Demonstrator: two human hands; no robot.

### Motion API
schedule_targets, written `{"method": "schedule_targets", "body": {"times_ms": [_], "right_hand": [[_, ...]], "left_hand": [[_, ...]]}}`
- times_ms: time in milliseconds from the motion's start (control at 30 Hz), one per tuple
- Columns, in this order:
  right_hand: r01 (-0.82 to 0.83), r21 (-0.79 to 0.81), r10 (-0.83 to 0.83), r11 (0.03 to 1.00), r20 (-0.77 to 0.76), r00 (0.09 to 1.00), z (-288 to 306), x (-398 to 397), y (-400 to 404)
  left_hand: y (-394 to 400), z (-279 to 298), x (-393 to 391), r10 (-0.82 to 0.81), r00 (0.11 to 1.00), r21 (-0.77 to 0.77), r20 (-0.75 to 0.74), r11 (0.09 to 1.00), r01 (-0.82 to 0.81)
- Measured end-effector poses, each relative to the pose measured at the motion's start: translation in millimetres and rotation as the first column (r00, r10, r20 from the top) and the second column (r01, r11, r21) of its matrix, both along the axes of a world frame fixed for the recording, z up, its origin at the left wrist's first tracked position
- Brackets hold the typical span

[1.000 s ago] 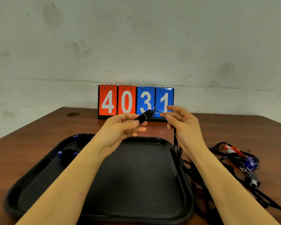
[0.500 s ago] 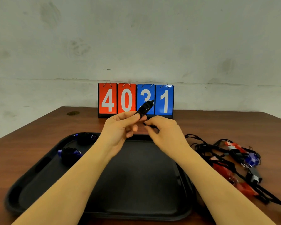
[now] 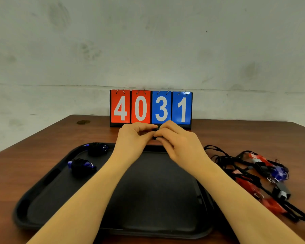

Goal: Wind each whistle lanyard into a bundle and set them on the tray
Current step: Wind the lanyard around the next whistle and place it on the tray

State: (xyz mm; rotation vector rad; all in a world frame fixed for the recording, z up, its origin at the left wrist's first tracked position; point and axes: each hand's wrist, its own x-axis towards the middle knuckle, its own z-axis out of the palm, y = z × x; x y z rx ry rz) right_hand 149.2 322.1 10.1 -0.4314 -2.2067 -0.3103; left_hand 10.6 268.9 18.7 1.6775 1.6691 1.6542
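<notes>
My left hand point(image 3: 133, 138) and my right hand point(image 3: 176, 140) meet above the far edge of the black tray point(image 3: 42, 196). Between their fingertips they pinch a black whistle point(image 3: 155, 132) with its lanyard, almost wholly hidden by the fingers. Two wound bundles lie on the tray's far left: one blue whistle bundle point(image 3: 82, 165) and another point(image 3: 99, 148) behind it. A tangle of unwound lanyards point(image 3: 253, 175) with red, blue and black whistles lies on the table right of the tray.
A flip scoreboard point(image 3: 151, 108) reading 4031 stands at the table's back edge against the wall. A brown round cap point(image 3: 83, 122) sits in the wooden tabletop at the far left.
Both hands have lowered and come together. The black whistle, earlier held up in my left fingers with the cord stretched to my right hand, is now enclosed between both hands' fingertips.
</notes>
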Motion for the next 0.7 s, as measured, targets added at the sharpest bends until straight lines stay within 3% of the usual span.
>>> {"method": "schedule_targets", "body": {"times_ms": [200, 433, 700], "right_hand": [[-0.053, -0.106, 0.036, 0.993, -0.159, 0.987, 0.8, 3.9, 4.7], [-0.101, -0.232, 0.049, 0.967, -0.220, 0.974, 7.5, 14.4, 10.3], [-0.224, -0.572, 0.022, 0.789, -0.338, 0.941, 13.7, 21.5, 7.2]], "left_hand": [[-1.4, 2.9, 2.0, -0.020, 0.999, -0.029, -0.047, 0.999, 0.019], [-6.9, 4.0, 5.6, -0.184, 0.978, -0.044, 0.096, 0.981, 0.189], [-10.3, 7.0, 6.3, -0.232, 0.971, -0.090, 0.064, 0.967, 0.237]]}}
